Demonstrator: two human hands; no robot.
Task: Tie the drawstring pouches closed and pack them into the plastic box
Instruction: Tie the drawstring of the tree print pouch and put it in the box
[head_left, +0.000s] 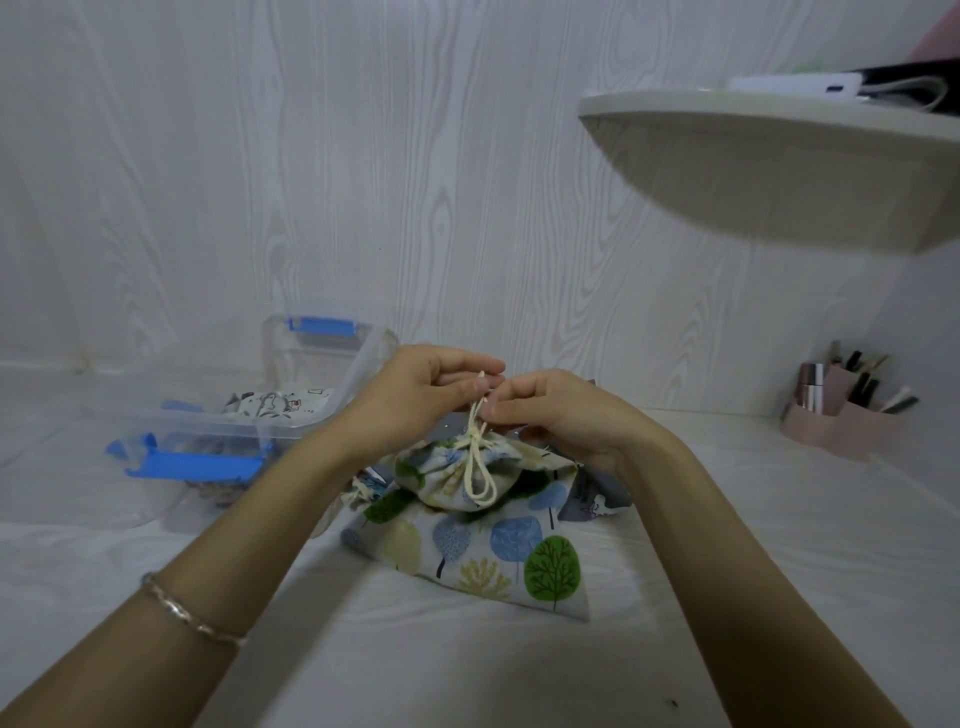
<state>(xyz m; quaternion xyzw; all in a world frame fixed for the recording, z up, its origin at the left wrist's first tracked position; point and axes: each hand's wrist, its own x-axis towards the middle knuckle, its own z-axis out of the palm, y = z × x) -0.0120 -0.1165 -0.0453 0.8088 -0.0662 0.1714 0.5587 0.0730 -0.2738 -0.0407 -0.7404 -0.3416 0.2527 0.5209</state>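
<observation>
Here we are pinching the cream cotton drawstring (472, 423) in both grips, left hand (415, 387) and right hand (556, 415). The gathered tree-print fabric pouch (441, 475) is sitting beneath.

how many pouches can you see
4 at least: tree-print pouch in the middle, grey pouch to its right, small pouch to its left, printed pouch in the box; more may be hidden.

shelf (779, 171) – upper right | pink organiser (841, 421) – right, holding pens

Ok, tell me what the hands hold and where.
The left hand and right hand pinch the drawstring near its upper ends, above the gathered neck of the pouch.
</observation>
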